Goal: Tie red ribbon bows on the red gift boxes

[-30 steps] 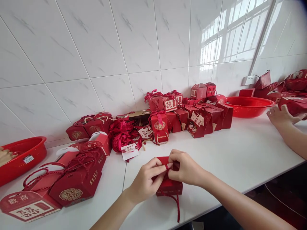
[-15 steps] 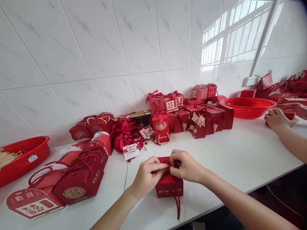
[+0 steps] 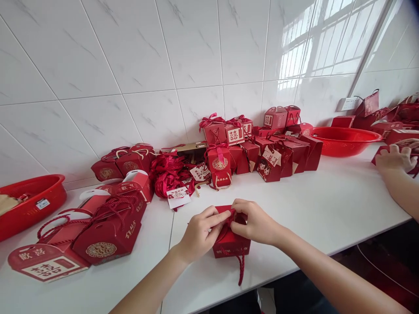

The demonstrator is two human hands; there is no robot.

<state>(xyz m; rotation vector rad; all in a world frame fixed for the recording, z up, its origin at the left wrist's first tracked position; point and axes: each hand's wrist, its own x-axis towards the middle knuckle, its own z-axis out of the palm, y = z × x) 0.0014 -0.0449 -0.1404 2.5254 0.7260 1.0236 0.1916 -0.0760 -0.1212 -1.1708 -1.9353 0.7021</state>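
Observation:
A small red gift box [image 3: 231, 249] with gold lettering stands on the white table in front of me. On its top, a dark red ribbon [image 3: 229, 219] is bunched between my fingers. My left hand [image 3: 200, 231] comes in from the left with thumb and forefinger closed on the ribbon. Opposite it, my right hand [image 3: 253, 221] pinches the ribbon too, its fingers curled. The exact shape of the ribbon is partly hidden by my fingers. A twisted red cord [image 3: 241, 268] hangs over the box's near side onto the table.
Larger red gift boxes [image 3: 108, 237] with cord handles stand at left, beside a red basin [image 3: 36, 205]. Near the wall lie a heap of red ribbon [image 3: 168, 168] and several finished-looking boxes [image 3: 275, 161]. A second red basin [image 3: 347, 140] and another person's hand [image 3: 396, 159] are at right.
Both my hands stay at the ribbon, with small finger shifts. The view has tilted slightly. At right, the other person's near hand has moved right and lies flatter over a red box.

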